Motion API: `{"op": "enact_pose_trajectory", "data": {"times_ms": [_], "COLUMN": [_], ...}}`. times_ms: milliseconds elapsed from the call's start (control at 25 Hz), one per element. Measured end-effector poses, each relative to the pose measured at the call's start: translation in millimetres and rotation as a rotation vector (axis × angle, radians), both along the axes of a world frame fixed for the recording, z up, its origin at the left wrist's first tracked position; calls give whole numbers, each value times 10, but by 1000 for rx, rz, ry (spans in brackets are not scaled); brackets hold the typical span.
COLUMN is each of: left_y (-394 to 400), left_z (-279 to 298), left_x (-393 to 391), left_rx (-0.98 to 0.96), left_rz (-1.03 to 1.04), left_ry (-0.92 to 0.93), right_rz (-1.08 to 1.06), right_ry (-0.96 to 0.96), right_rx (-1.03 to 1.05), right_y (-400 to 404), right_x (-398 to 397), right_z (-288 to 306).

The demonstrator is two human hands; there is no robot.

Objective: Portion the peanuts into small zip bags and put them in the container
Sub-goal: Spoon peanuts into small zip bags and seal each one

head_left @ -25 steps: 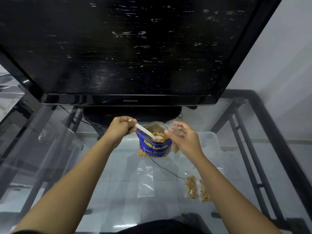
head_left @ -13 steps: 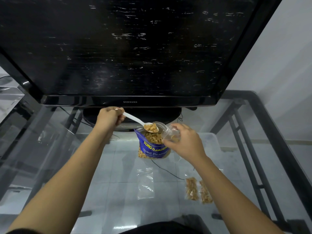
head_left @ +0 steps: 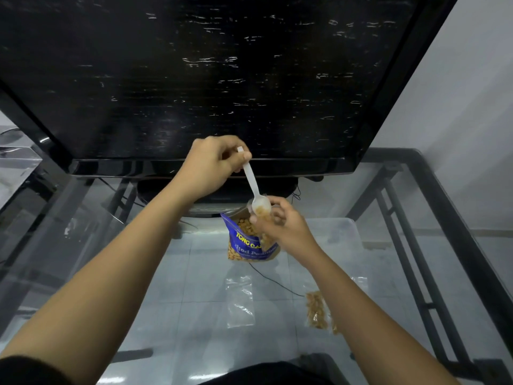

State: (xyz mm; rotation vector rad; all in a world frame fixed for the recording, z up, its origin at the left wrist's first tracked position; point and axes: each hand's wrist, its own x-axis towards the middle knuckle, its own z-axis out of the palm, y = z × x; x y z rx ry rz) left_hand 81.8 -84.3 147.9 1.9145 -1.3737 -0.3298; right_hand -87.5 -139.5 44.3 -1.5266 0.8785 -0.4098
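A blue peanut pouch (head_left: pixel 244 245) stands open on the glass table, with peanuts showing at its mouth. My left hand (head_left: pixel 211 165) pinches the handle of a white plastic spoon (head_left: pixel 254 187), tilted steeply downward. Its bowl holds a few peanuts at the mouth of a small clear zip bag (head_left: pixel 265 229), which my right hand (head_left: pixel 283 226) holds open beside the pouch; peanuts sit inside that bag. An empty zip bag (head_left: pixel 240 301) lies flat nearer me. A filled zip bag (head_left: pixel 316 309) lies to its right, partly hidden by my right forearm.
A large black television (head_left: pixel 222 79) on its stand looms just behind the pouch. A clear plastic container (head_left: pixel 341 237) sits right of my right hand. The glass table (head_left: pixel 172 273) has a black metal frame along its right edge (head_left: pixel 458 218). A thin black cable (head_left: pixel 277 282) shows through the glass.
My left hand lifted the loaded spoon out of the pouch, rose higher and tipped it down into the small bag. My right hand kept the bag beside the pouch.
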Motion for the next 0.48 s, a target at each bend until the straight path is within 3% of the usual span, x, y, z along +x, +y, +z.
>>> {"op": "enact_pose_trajectory", "data": {"times_ms": [240, 400, 480], "left_y": [77, 136, 179], "left_z": [265, 104, -213], "left_x": [-18, 131, 115], "left_rx": [-61, -138, -47], "left_rz": [-23, 213, 241], "left_ry": [-144, -27, 102], "right_rz": [-63, -125, -161], "right_ry": [-73, -116, -129], "right_rx": [88, 93, 103], "right_y": [-86, -96, -77], "right_x": [-64, -200, -305], "right_z": [-70, -80, -77]}}
